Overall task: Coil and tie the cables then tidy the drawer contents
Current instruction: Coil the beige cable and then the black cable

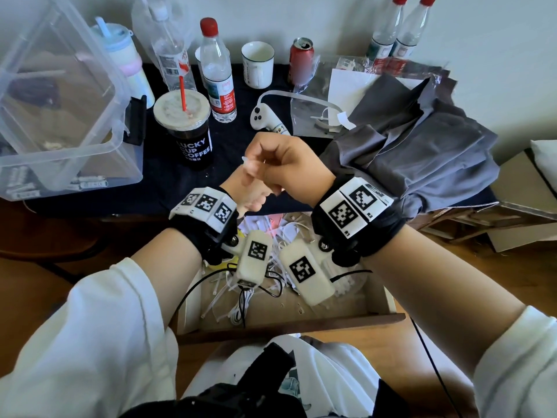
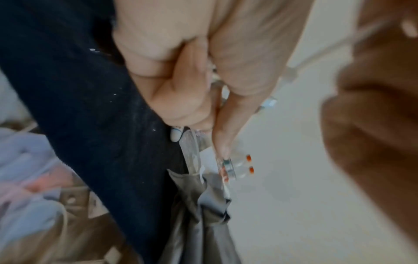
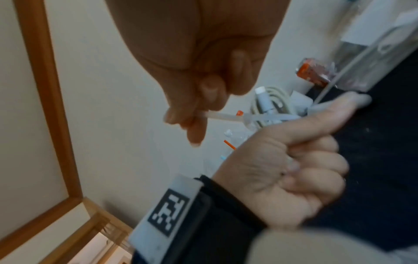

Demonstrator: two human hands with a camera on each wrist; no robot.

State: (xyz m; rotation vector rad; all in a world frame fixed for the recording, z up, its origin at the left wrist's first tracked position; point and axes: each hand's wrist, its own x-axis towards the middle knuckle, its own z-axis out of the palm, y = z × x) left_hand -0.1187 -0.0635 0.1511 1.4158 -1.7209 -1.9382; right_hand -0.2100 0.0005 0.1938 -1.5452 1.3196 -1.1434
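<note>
Pull the zip tie (image 3: 226, 117) tail straight out with your right hand (image 1: 289, 164) — steady, in line with the lock — while your left hand (image 1: 250, 194) stays clamped on the coiled cable (image 3: 271, 101) so the loops don't spring. The right fingertips pinch the tail. The bundle sits in the left fist, between both hands, above the open drawer (image 1: 373, 300) at the worktop's (image 1: 241, 98) near edge.

Black cup (image 1: 193, 143) reads "LUCKY CUP COFFEE".
</note>
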